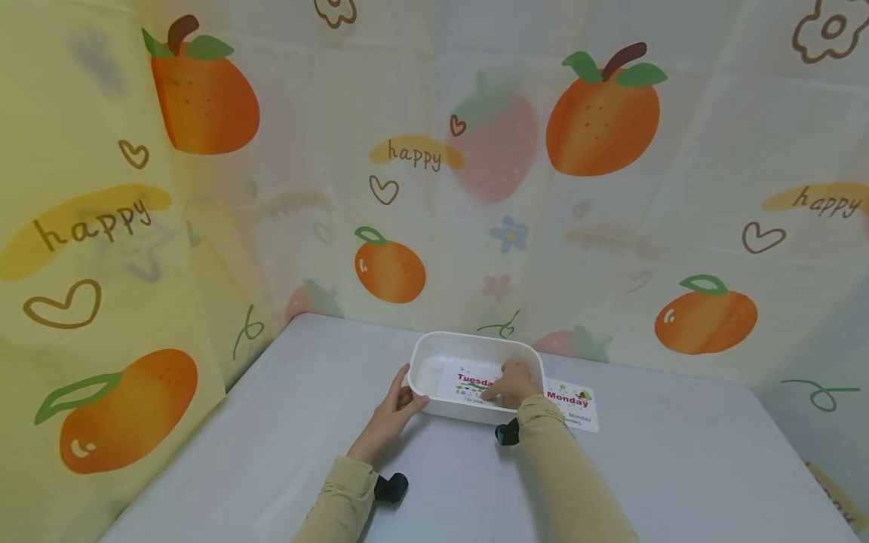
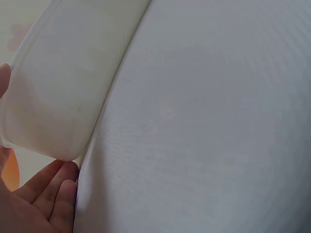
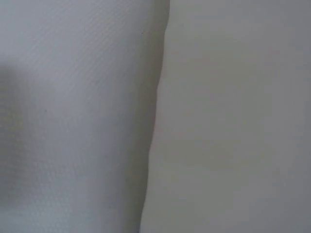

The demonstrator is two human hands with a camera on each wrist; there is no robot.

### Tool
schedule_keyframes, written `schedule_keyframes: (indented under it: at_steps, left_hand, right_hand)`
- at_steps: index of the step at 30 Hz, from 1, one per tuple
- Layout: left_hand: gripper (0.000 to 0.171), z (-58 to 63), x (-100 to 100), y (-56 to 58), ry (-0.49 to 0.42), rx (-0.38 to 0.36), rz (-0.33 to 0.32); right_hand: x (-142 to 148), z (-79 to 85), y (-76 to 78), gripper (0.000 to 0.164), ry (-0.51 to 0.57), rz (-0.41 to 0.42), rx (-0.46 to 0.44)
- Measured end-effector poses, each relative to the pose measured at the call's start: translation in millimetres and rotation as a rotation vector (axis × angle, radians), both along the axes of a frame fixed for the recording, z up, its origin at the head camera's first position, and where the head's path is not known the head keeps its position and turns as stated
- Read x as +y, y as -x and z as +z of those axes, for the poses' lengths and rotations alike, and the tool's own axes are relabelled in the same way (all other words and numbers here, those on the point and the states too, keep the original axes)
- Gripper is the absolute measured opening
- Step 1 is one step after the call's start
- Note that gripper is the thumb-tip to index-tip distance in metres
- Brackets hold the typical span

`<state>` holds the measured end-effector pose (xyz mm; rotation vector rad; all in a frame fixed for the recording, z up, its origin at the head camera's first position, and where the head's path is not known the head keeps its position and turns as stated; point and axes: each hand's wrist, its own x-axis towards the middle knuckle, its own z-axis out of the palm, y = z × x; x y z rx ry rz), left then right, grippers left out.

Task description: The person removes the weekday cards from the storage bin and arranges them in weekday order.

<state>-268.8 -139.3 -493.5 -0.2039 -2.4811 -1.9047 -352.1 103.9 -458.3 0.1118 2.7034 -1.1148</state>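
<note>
A white plastic bin (image 1: 448, 407) with rounded corners stands on the table. My left hand (image 1: 390, 413) holds its near left corner, thumb on the rim; in the left wrist view the fingers (image 2: 63, 194) of that hand curl against the bin's lower corner (image 2: 53, 97). Inside the bin lies a white card (image 1: 455, 381) printed "Tuesday" in red. My right hand (image 1: 517, 383) reaches into the bin over the right part of this card, thumb and fingers at the card; whether they pinch it is unclear. Just right of the bin, a "Monday" card (image 1: 573, 403) lies on the table, partly hidden by the bin and right arm.
The table (image 1: 679, 452) has a pale grey cover. Behind and to the left hang curtains (image 1: 434, 226) printed with oranges, hearts and "happy". Each wrist carries a small black device (image 1: 391, 489). The right wrist view shows only the bin's blank outer wall (image 3: 233, 116) and the table cover.
</note>
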Motion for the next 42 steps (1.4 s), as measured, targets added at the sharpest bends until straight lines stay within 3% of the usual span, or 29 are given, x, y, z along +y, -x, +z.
schedule_keyframes:
  at_steps: [7, 16, 22, 31, 37, 42]
  left_hand:
    - [0.073, 32.4, 6.1, -20.2, -0.014, -0.011, -0.025]
    - [0.072, 35.5, 6.7, -22.3, -0.004, -0.009, -0.029]
    - [0.074, 28.6, 5.9, -18.8, -0.026, -0.012, -0.028]
    - [0.077, -3.6, 1.3, 0.4, 0.000, -0.008, -0.003]
    - [0.078, -6.8, 0.2, 2.7, 0.003, -0.013, 0.011]
    - [0.079, -5.9, -1.0, 3.4, -0.006, -0.010, 0.014]
  right_hand:
    - [0.3, 2.2, -4.2, 0.075, -0.015, -0.015, 0.028]
    - [4.0, -2.8, -1.6, 0.073, 0.032, -0.010, 0.090]
    - [9.1, -6.6, 1.4, 0.070, 0.081, -0.061, 0.154]
    - [6.5, 3.6, 1.5, 0.063, 0.085, -0.098, 0.225]
    - [6.1, 20.1, -0.9, 0.056, 0.108, -0.058, 0.231]
    - [12.5, 31.3, -4.6, 0.055, 0.212, -0.015, 0.248]
